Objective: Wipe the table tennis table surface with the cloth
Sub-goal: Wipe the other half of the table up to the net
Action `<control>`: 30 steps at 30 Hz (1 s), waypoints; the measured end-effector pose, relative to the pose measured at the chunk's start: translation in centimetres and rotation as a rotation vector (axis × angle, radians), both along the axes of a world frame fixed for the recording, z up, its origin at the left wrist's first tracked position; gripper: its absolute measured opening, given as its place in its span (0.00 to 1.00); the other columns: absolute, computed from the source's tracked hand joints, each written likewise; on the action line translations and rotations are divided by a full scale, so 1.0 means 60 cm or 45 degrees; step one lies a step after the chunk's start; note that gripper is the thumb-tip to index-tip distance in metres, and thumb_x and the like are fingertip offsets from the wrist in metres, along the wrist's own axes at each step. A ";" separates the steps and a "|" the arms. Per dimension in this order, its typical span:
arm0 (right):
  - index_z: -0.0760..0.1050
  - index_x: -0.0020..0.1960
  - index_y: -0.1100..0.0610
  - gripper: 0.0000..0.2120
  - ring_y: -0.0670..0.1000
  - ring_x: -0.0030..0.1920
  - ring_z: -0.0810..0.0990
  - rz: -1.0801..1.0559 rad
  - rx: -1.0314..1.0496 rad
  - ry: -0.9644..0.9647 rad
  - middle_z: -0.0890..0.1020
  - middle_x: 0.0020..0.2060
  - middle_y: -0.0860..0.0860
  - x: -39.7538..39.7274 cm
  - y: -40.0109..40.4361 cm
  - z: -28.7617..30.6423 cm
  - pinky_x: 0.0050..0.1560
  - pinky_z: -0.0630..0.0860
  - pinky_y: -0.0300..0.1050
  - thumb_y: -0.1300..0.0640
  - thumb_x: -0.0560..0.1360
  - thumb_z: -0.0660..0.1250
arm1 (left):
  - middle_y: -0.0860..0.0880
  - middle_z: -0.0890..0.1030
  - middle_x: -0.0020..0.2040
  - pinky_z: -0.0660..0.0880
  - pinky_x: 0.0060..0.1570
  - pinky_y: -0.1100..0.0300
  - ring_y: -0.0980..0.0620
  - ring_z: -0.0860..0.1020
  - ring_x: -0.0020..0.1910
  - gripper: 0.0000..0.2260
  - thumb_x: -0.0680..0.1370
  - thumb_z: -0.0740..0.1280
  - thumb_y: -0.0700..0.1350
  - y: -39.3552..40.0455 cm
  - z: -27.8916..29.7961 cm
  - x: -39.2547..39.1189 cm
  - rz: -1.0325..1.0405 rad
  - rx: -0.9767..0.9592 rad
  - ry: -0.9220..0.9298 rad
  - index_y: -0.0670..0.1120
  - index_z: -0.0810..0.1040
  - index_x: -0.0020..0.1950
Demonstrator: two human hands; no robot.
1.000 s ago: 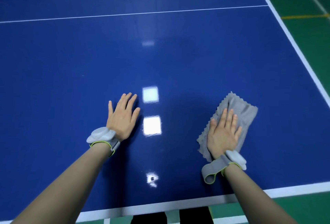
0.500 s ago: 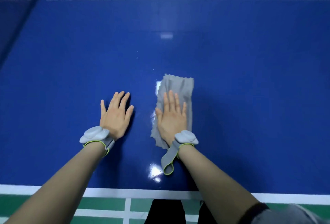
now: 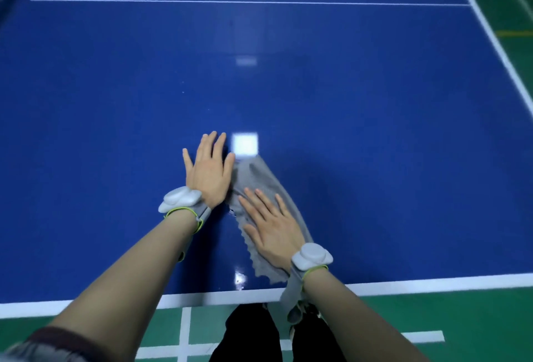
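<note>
Glossy blue table (image 3: 346, 131) with white edge lines under our 2 flat hands, right hand (image 3: 272, 233) pressing grey cloth (image 3: 259, 180), left hand (image 3: 209, 172) resting bare beside it, green floor (image 3: 432, 318) around.

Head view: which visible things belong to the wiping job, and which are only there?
For the job:
- grey cloth
- blue table top
- right hand, pressing the cloth flat
- left hand, flat on the table

Only there:
- wrist bands
- green floor
</note>
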State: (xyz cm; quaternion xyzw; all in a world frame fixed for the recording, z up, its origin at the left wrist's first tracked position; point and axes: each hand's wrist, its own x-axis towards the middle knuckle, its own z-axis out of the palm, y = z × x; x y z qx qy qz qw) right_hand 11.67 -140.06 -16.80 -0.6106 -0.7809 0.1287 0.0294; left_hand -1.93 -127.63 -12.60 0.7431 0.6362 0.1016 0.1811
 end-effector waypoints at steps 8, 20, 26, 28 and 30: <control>0.48 0.77 0.50 0.27 0.46 0.75 0.48 -0.324 -0.062 -0.061 0.49 0.76 0.44 0.208 -0.032 0.009 0.72 0.37 0.48 0.44 0.80 0.40 | 0.50 0.55 0.77 0.39 0.71 0.44 0.52 0.48 0.76 0.22 0.82 0.48 0.52 -0.043 0.016 0.108 -0.201 0.014 0.076 0.49 0.55 0.75; 0.44 0.77 0.49 0.29 0.46 0.76 0.43 -0.823 -0.058 -0.063 0.47 0.76 0.44 0.472 -0.120 0.014 0.73 0.40 0.52 0.43 0.77 0.34 | 0.51 0.53 0.77 0.38 0.71 0.46 0.54 0.46 0.76 0.23 0.81 0.47 0.52 -0.150 0.004 0.239 -0.267 -0.057 0.153 0.49 0.52 0.76; 0.46 0.77 0.52 0.32 0.49 0.76 0.46 -1.140 -0.026 -0.046 0.50 0.77 0.47 0.442 -0.195 0.010 0.73 0.42 0.54 0.42 0.76 0.32 | 0.51 0.54 0.76 0.39 0.71 0.45 0.53 0.48 0.76 0.22 0.82 0.48 0.52 -0.176 0.006 0.269 -0.339 -0.039 0.116 0.49 0.53 0.76; 0.48 0.77 0.53 0.32 0.51 0.76 0.49 -1.249 -0.005 -0.021 0.52 0.76 0.49 0.410 -0.200 0.011 0.73 0.44 0.55 0.42 0.77 0.34 | 0.51 0.54 0.76 0.39 0.71 0.45 0.53 0.48 0.76 0.22 0.81 0.48 0.52 -0.175 0.009 0.268 -0.364 -0.027 0.108 0.49 0.53 0.76; 0.49 0.77 0.55 0.32 0.52 0.76 0.50 -1.295 0.005 -0.003 0.52 0.76 0.51 0.368 -0.201 0.009 0.73 0.44 0.55 0.43 0.77 0.36 | 0.51 0.54 0.76 0.39 0.71 0.45 0.54 0.48 0.76 0.23 0.81 0.48 0.52 -0.168 0.014 0.256 -0.384 -0.020 0.100 0.49 0.53 0.76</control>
